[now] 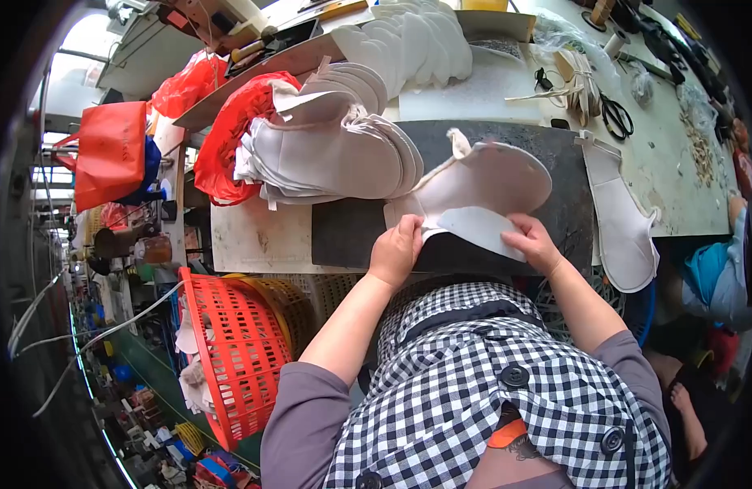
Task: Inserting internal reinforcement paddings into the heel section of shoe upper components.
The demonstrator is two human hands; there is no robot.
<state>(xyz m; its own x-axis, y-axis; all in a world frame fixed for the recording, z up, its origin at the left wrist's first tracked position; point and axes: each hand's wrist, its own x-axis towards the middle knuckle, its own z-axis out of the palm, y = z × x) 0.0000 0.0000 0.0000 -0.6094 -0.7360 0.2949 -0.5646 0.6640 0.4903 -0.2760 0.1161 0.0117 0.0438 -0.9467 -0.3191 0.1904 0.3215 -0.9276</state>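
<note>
On the dark mat, a pale shoe-upper piece with a rounded end lies partly raised in front of me. My left hand pinches its near edge, where a thin white curved sheet meets it. The sheet's other end is gripped between the thumb and fingers of my right hand. It overlaps the near side of the shoe-upper piece. Just left of these, a stack of similar shoe-upper pieces leans on a red plastic bag. One more shoe-upper piece lies at the right table edge.
White cut sheets are piled at the back. Black scissors and a bundle of pale strips lie back right. A red plastic basket with scraps stands below the table's left side. Another person's arm shows at far right.
</note>
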